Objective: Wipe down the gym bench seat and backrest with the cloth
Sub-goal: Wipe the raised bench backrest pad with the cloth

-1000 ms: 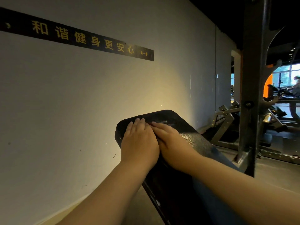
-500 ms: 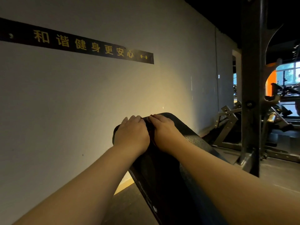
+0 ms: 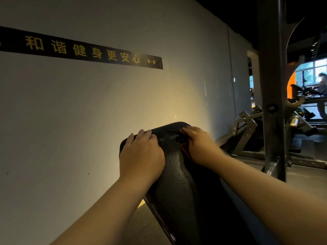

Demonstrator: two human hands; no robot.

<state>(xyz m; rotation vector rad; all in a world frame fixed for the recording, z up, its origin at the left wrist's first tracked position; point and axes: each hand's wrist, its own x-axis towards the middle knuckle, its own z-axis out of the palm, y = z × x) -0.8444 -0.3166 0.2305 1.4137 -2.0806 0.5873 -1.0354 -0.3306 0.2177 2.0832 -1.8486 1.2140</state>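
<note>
Dark crumpled cloth (image 3: 177, 138), pinched in the right hand (image 3: 198, 145), lies atop the black pebbled backrest (image 3: 177, 174); left hand (image 3: 141, 152) rests flat just left.

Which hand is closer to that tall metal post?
The right. The right hand, gripping the cloth, sits on the backrest just left of the post; the left hand rests farther left, toward the wall.

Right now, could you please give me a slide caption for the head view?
Left hand flat on top of the black backrest, right hand gripping what looks like a dark cloth beside it.
</note>
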